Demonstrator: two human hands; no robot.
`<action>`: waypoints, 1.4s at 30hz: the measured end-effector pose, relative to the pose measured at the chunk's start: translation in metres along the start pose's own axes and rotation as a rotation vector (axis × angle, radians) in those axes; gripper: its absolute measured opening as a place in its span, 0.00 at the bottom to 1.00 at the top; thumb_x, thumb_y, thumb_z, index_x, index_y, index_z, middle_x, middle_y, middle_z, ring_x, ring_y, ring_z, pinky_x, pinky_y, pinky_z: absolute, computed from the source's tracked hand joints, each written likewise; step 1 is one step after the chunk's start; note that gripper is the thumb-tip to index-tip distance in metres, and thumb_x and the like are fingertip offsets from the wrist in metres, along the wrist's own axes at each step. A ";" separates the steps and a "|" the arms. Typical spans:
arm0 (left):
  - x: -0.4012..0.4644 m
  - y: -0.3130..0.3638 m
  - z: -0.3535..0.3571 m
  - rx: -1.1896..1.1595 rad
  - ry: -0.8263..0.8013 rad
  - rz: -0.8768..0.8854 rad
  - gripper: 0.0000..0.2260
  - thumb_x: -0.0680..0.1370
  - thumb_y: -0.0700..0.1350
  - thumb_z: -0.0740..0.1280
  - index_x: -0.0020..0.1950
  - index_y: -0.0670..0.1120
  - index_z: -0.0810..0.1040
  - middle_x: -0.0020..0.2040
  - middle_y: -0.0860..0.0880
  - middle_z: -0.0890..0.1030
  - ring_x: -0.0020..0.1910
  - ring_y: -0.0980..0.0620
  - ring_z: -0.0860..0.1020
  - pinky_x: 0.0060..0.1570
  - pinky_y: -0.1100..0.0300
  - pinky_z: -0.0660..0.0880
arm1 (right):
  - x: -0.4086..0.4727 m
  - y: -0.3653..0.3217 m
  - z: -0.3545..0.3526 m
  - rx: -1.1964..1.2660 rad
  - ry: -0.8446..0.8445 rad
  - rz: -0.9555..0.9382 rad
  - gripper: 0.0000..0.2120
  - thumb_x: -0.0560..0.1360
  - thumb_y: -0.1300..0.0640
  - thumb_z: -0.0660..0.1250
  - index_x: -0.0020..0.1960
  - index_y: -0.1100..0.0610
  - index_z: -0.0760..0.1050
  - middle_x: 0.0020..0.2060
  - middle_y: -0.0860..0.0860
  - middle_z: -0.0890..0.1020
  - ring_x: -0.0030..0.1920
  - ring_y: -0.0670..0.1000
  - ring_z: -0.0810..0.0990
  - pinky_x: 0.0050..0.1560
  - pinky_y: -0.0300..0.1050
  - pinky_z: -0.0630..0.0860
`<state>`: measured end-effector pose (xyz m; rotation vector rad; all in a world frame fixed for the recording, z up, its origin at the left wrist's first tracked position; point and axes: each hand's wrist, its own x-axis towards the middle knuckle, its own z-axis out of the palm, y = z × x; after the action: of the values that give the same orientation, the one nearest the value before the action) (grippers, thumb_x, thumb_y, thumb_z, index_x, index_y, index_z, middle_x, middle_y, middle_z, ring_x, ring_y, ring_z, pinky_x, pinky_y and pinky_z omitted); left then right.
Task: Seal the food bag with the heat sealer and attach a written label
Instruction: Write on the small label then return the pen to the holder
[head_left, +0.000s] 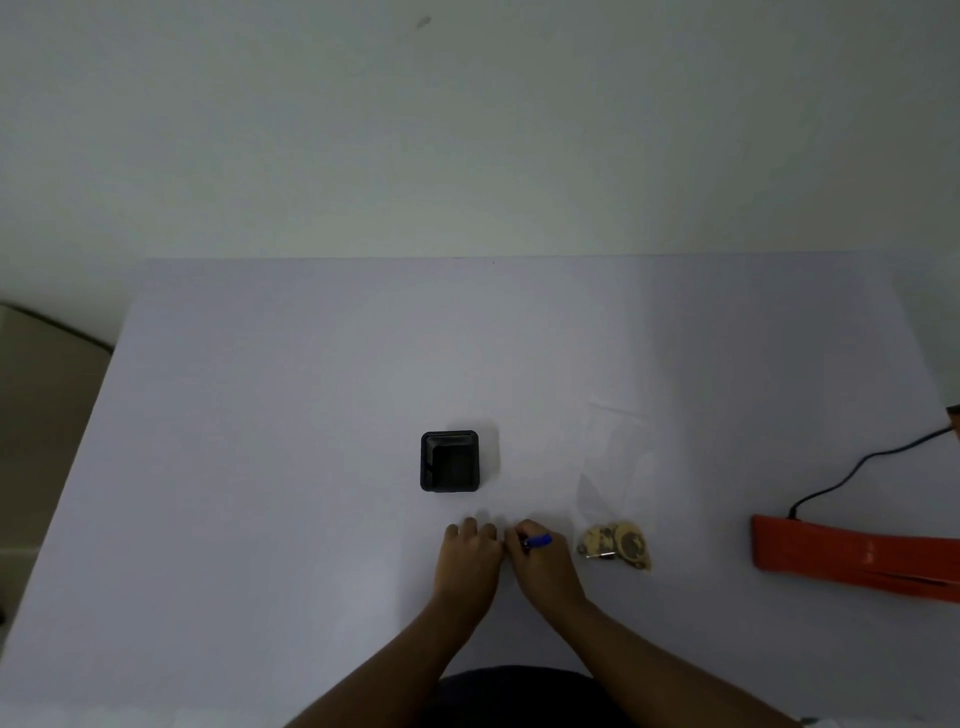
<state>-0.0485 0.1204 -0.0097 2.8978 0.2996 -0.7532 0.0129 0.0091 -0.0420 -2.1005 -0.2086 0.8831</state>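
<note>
On the pale lilac bench, near its front edge, a blue pen is clamped in the right hand while the left hand, fingers together, rests flat; legible writing likely needs the label pinned steadily.

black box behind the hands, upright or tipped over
Upright: the black box sits flat on the table, its open top facing up.

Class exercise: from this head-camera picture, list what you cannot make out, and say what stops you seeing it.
- Label: hidden under the left hand and right hand, if there.
- Blue pen: tip covered by the fingers.
- Orange heat sealer: cut off at the right edge.
- Clear food bag: seal state too faint.
- Black container: inside too dark.
</note>
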 end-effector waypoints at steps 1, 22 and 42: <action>0.000 0.000 0.000 -0.001 -0.002 -0.001 0.09 0.79 0.37 0.63 0.58 0.43 0.78 0.54 0.44 0.79 0.55 0.43 0.74 0.57 0.50 0.70 | 0.001 0.000 0.000 0.001 0.002 0.001 0.14 0.81 0.57 0.63 0.38 0.62 0.74 0.32 0.59 0.78 0.30 0.50 0.74 0.36 0.53 0.74; -0.001 -0.001 0.001 -0.007 0.015 0.013 0.10 0.80 0.38 0.63 0.60 0.45 0.79 0.53 0.45 0.79 0.54 0.44 0.74 0.57 0.50 0.70 | -0.002 0.007 -0.005 -0.053 0.020 -0.012 0.15 0.81 0.56 0.64 0.38 0.62 0.74 0.32 0.56 0.79 0.34 0.54 0.78 0.38 0.52 0.75; -0.001 0.000 0.001 0.019 0.013 0.027 0.09 0.80 0.39 0.64 0.58 0.43 0.79 0.54 0.44 0.79 0.54 0.44 0.74 0.57 0.50 0.71 | -0.005 0.007 -0.009 -0.027 0.071 -0.028 0.15 0.81 0.57 0.64 0.38 0.62 0.74 0.31 0.56 0.77 0.33 0.54 0.77 0.38 0.54 0.74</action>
<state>-0.0499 0.1201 -0.0100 2.9193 0.2561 -0.7370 0.0139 -0.0038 -0.0409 -2.1448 -0.2135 0.7922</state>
